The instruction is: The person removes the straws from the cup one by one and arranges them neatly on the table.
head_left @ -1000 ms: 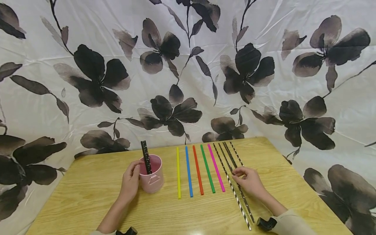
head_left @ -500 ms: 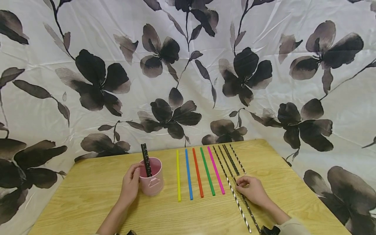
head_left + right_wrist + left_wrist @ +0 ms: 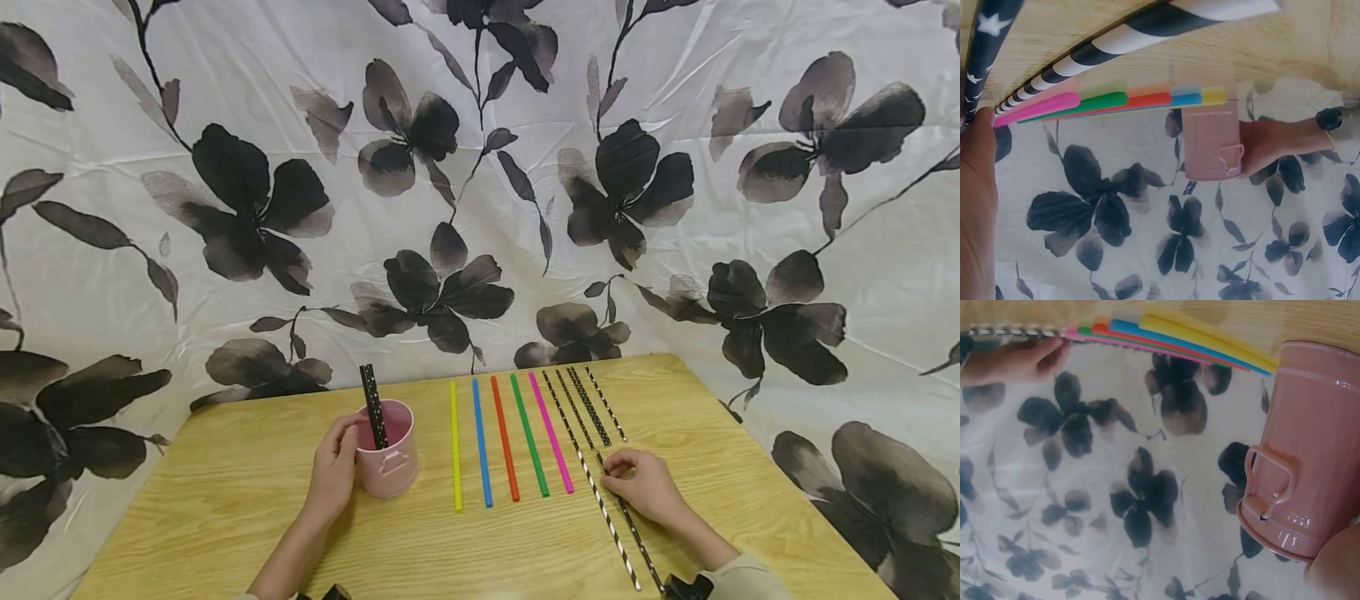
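In the head view my left hand holds the pink bucket at its left side, fingers at the rim. Two black patterned straws lean upright inside it. My right hand pinches the far end of a black straw with white stars, which lies along the table toward me. Left of that straw runs a line of black-and-white striped straw. Beyond the right hand lie several more black patterned straws. The right hand's fingertips are partly hidden in the right wrist view.
Between bucket and right hand lie yellow, blue, red, green and magenta straws, side by side and apart. The wooden table meets a floral cloth at its back edge.
My right hand has drawn the star straw toward me and slightly right, opening a small gap to the straw beyond it. Over the last half second it barely moves. The left hand stays on the bucket.
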A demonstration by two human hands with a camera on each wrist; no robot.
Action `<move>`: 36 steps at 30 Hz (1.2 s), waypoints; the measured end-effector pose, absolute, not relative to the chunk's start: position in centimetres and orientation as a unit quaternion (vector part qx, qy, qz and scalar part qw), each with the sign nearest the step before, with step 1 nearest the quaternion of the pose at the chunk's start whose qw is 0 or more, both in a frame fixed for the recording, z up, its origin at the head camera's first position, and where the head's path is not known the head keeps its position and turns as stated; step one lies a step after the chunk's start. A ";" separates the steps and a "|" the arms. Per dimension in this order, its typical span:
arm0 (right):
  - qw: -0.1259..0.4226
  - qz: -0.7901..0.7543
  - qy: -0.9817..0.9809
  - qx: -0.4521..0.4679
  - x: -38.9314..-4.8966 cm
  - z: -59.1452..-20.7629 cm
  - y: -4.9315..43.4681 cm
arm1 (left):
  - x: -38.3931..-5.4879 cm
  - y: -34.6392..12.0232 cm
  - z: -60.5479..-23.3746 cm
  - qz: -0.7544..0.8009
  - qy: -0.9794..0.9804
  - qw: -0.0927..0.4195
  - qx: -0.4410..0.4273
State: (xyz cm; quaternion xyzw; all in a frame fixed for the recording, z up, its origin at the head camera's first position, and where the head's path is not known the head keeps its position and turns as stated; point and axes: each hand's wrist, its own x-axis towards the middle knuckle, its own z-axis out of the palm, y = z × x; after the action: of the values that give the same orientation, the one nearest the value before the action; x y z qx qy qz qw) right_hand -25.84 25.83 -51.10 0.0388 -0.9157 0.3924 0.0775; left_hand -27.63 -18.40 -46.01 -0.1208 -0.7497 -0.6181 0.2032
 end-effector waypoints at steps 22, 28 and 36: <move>0.072 0.378 -0.923 0.025 -26.4 -51.1 25.4 | -27.5 -18.4 -45.9 -0.614 -0.753 0.200 -0.125; 0.072 0.379 -0.922 0.029 -26.6 -51.1 25.5 | -27.5 -18.5 -46.0 -0.617 -0.750 0.200 -0.128; 0.063 0.394 -0.916 0.031 -26.6 -51.1 25.6 | -27.6 -18.5 -46.0 -0.615 -0.751 0.201 -0.134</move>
State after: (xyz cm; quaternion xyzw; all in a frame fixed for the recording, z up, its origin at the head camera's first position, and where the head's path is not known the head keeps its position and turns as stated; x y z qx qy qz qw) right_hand -26.57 25.60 -51.06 0.0309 -0.9165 0.3939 0.0626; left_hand -27.56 -18.48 -46.00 -0.1340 -0.7508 -0.6147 0.2015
